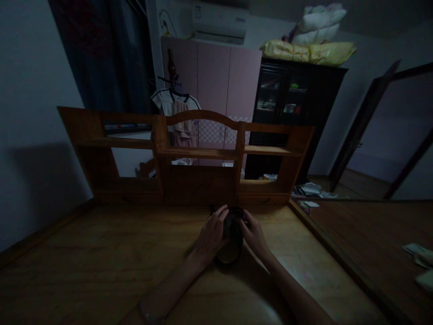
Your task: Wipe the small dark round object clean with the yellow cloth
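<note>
A small dark round object [232,234], perhaps a jar or pot with a pale base, rests on the wooden desk [101,266]. My left hand [212,235] wraps its left side with fingers curled over the top. My right hand [254,234] presses on its right side, fingers closed round the rim. The dim light hides what the object is.
A wooden shelf unit [189,153] stands at the desk's back edge. Behind it are hanging clothes [176,108], a pink wardrobe [230,81] and a dark cabinet [291,104] topped with bedding. Papers [313,189] lie on the floor at right.
</note>
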`<state>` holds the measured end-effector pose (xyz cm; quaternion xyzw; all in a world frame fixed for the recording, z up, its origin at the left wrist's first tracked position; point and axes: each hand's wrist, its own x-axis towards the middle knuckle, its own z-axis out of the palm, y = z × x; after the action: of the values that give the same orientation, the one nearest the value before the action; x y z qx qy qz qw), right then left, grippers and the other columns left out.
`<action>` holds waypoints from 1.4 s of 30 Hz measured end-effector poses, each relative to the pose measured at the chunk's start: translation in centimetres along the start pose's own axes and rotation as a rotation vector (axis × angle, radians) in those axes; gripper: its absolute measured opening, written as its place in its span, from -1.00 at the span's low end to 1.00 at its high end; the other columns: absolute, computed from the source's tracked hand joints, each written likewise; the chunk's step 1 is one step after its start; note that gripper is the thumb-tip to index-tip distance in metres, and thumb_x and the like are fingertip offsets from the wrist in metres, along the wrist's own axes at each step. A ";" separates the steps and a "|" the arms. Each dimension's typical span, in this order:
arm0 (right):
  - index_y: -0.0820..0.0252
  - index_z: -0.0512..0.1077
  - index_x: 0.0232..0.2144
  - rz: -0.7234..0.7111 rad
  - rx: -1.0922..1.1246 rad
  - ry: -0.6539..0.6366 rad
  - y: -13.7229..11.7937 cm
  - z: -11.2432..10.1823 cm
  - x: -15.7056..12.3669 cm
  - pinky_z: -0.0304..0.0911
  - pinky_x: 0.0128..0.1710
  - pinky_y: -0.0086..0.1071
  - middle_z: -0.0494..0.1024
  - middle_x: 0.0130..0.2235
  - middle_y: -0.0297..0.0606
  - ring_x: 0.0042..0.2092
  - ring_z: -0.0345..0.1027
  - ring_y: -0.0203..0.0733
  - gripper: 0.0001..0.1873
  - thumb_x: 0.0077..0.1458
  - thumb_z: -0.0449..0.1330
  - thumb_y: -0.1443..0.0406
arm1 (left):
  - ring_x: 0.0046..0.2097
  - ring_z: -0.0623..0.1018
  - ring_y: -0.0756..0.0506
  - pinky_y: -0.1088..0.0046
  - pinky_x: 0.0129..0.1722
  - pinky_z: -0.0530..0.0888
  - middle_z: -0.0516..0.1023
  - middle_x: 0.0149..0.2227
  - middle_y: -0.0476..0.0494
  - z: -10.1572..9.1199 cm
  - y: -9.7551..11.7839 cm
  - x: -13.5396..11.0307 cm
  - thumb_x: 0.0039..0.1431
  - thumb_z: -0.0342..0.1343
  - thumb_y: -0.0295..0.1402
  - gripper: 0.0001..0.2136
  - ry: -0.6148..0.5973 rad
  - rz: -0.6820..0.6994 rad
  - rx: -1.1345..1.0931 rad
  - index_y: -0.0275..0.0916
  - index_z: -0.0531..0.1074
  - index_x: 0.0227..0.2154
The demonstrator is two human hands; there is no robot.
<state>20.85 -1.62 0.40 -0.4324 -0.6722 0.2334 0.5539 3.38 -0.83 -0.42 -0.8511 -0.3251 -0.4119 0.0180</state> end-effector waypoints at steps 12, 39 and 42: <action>0.11 0.29 0.02 -0.094 0.046 -0.114 -0.2 0.2 -0.2 0.25 0.03 -0.25 0.48 -0.04 -0.23 -0.02 0.35 -0.15 -0.61 0.13 0.01 0.39 | 0.25 0.16 -0.24 0.06 0.21 0.17 0.16 0.21 -0.32 0.1 0.2 0.1 0.03 0.15 -0.40 -0.29 -0.046 0.009 -0.032 -0.27 -0.05 0.21; 0.10 0.24 0.09 -0.120 -0.510 -0.128 1.1 -0.5 -0.7 0.32 -0.29 -0.34 0.54 -0.11 -0.17 -0.25 0.47 -0.13 -0.60 0.23 -0.09 0.37 | 0.21 0.24 -0.26 0.10 0.19 0.24 0.21 0.18 -0.32 0.3 0.2 0.2 -0.17 0.35 -0.43 -0.10 -0.075 0.056 0.024 -0.23 -0.06 0.21; 0.10 0.26 0.06 -0.143 -0.565 -0.140 1.7 -0.6 -0.6 0.30 -0.30 -0.35 0.54 -0.12 -0.16 -0.26 0.47 -0.14 -0.62 0.22 -0.08 0.37 | 0.21 0.24 -0.27 0.09 0.18 0.26 0.22 0.17 -0.33 0.2 0.1 0.2 -0.20 0.39 -0.37 -0.06 -0.080 0.056 0.040 -0.23 -0.06 0.21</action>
<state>21.92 -1.37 -1.12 -0.5040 -0.7757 0.0266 0.3790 3.71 -0.75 -0.39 -0.8750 -0.3097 -0.3705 0.0338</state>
